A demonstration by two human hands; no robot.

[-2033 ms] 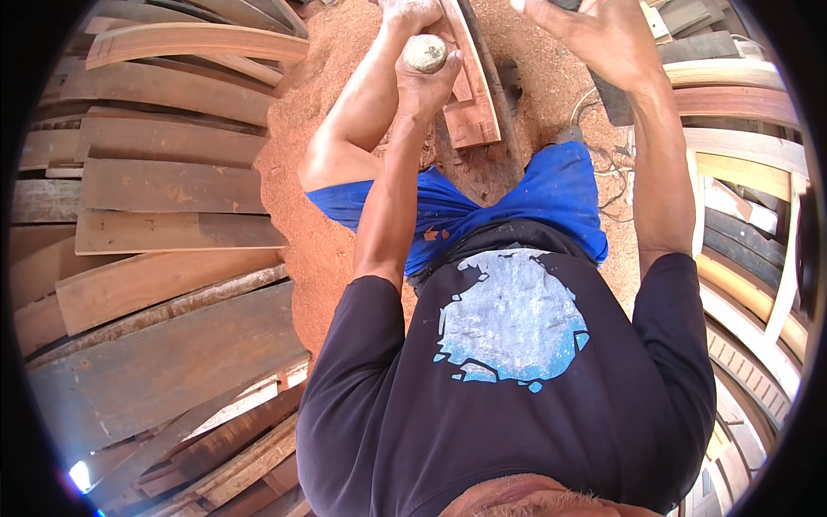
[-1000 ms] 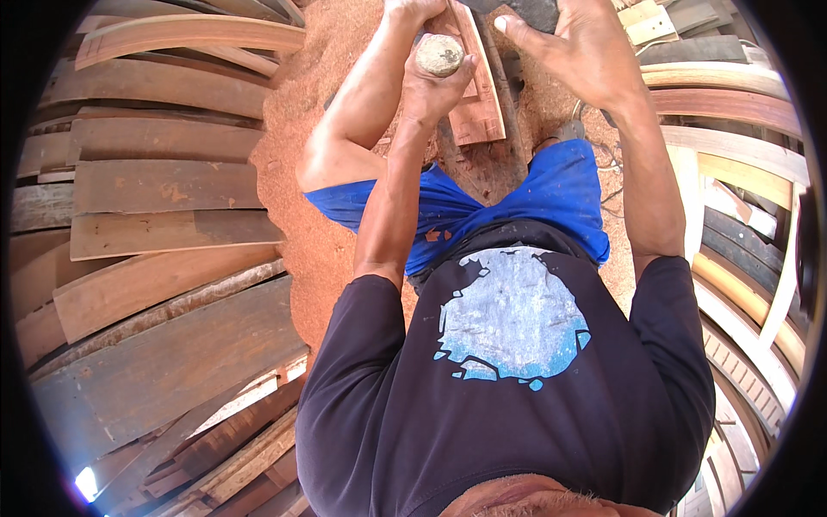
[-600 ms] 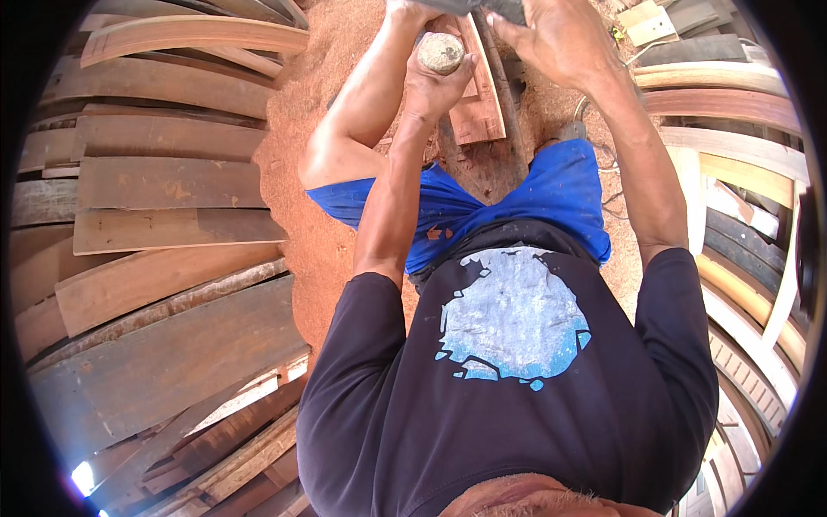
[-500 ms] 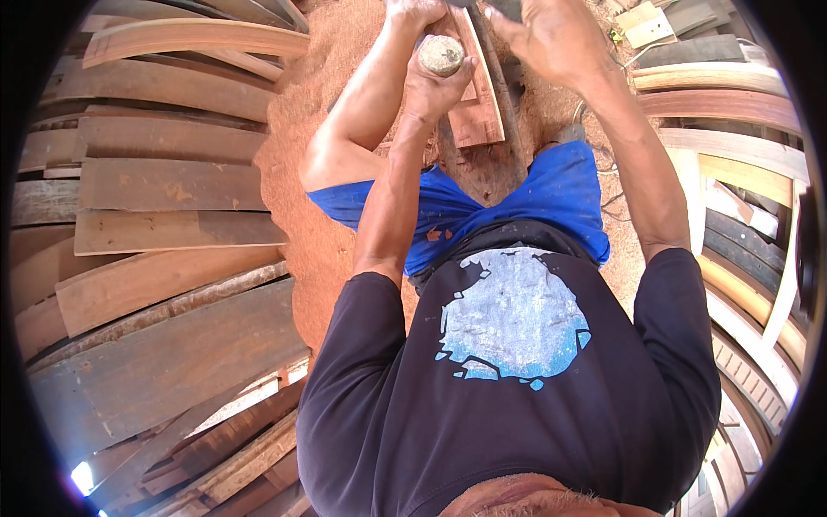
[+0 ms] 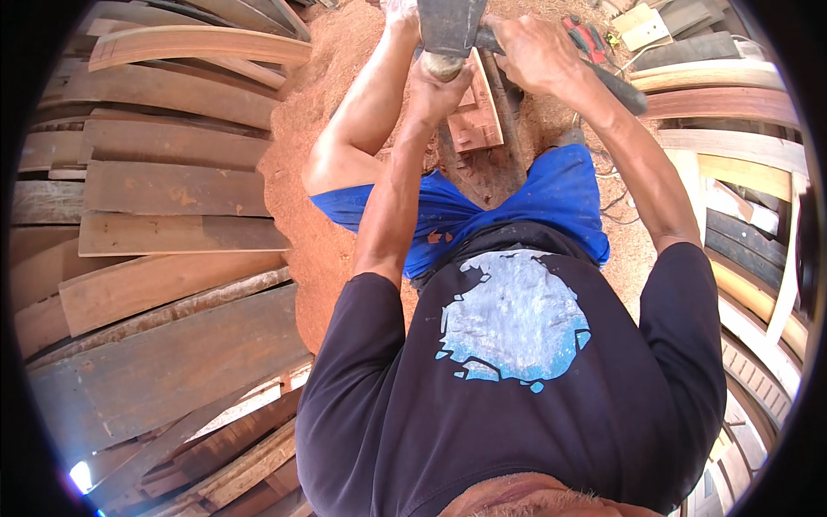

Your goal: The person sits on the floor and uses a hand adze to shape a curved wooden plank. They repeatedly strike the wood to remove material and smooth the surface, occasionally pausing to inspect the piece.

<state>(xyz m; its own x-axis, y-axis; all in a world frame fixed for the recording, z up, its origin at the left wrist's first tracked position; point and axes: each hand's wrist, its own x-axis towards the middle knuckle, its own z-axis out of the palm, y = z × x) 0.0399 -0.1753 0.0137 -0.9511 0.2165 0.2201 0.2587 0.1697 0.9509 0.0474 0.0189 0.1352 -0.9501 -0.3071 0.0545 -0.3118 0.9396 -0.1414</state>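
At the upper centre of the frame, the hammer (image 5: 452, 24) has its handle slanting down to the right, its head at the left end. The head is dark grey and blocky, the grip black and thick. The right hand (image 5: 541, 59) is wrapped around the handle. Just below the head, the left hand (image 5: 438, 96) is closed around a round-ended handle (image 5: 443, 67), its pale, worn end facing the camera. The head partly covers that end; whether they touch is unclear. The handle's lower part is hidden. A reddish-brown board (image 5: 476, 125) runs lengthwise up the frame, its far part covered.
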